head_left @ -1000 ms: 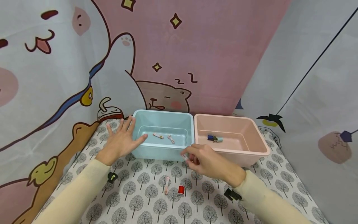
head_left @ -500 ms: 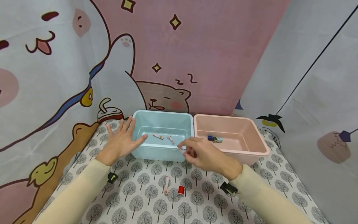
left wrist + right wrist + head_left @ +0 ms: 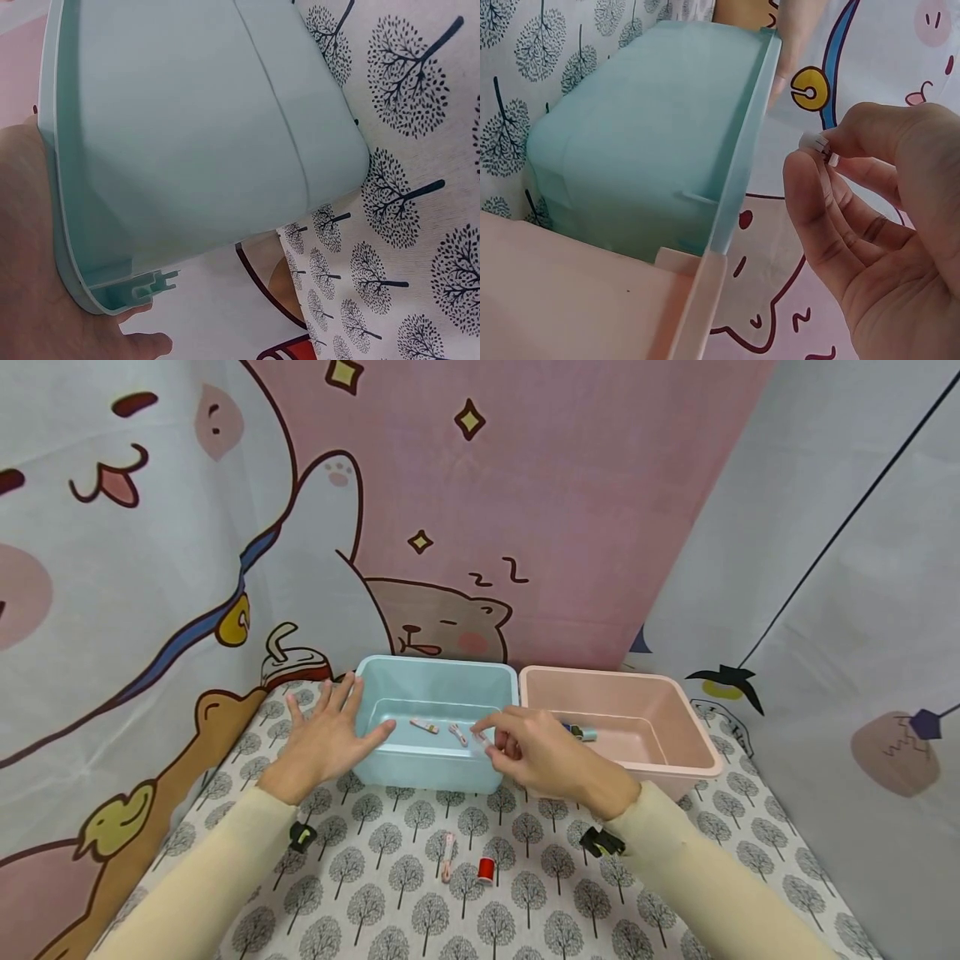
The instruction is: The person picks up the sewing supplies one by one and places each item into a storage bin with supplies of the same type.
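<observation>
Over the blue bin's (image 3: 420, 770) right front part, my right hand (image 3: 551, 750) pinches a small white strip-like bundle (image 3: 814, 142) between thumb and fingertips. Dark marks show on this bundle in the right wrist view. My left hand (image 3: 322, 739) is at the blue bin's left rim, fingers spread and straight. Inside that bin lie a pale strip with a yellowish end (image 3: 424, 726) and a looped pale bundle (image 3: 458, 734). On the cloth in front are a long pale pink folded strip (image 3: 447, 858) and a red thread spool (image 3: 486, 870).
A pink bin (image 3: 660, 769) stands right beside the blue one. It holds several thread spools (image 3: 588, 734), partly hidden by my right hand. The tree-print cloth (image 3: 405, 910) covers the table, and a cartoon curtain (image 3: 585, 510) hangs close behind the bins.
My right hand has moved left and forward with the white bundle, from in front of the blue bin to over its inside. The left hand has stayed at the rim.
</observation>
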Motion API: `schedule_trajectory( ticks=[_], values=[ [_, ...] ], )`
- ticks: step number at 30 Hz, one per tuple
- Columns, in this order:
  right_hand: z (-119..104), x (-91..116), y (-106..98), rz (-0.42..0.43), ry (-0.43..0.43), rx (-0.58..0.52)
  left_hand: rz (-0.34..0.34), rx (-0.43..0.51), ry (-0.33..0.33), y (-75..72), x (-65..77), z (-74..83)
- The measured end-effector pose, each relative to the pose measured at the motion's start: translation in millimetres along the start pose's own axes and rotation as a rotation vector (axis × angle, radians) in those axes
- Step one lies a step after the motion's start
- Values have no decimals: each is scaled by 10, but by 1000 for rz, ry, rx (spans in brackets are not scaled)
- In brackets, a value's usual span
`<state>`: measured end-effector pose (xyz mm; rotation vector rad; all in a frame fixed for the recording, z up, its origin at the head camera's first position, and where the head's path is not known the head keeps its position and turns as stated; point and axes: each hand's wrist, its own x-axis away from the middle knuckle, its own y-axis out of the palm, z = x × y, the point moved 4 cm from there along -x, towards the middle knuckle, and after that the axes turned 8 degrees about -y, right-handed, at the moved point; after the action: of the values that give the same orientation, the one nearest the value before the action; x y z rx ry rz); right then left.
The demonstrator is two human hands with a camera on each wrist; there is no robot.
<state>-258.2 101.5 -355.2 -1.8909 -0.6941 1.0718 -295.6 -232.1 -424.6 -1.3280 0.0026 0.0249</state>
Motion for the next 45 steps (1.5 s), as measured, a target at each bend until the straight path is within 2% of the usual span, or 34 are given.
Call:
schedule_trajectory(
  ticks=[6,17,30,45],
  values=[
    [54,-46,-47,-4,29,-22,2,-5,2,-4,0,12],
    [158,-175,-132,49,-21,-34,3,-3,1,7,6,7],
    [317,-382,-172,48,-42,-4,9,0,4,16,16,11],
    [518,-691,-169,58,-1,20,8,-3,-1,0,21,16]
  ],
)
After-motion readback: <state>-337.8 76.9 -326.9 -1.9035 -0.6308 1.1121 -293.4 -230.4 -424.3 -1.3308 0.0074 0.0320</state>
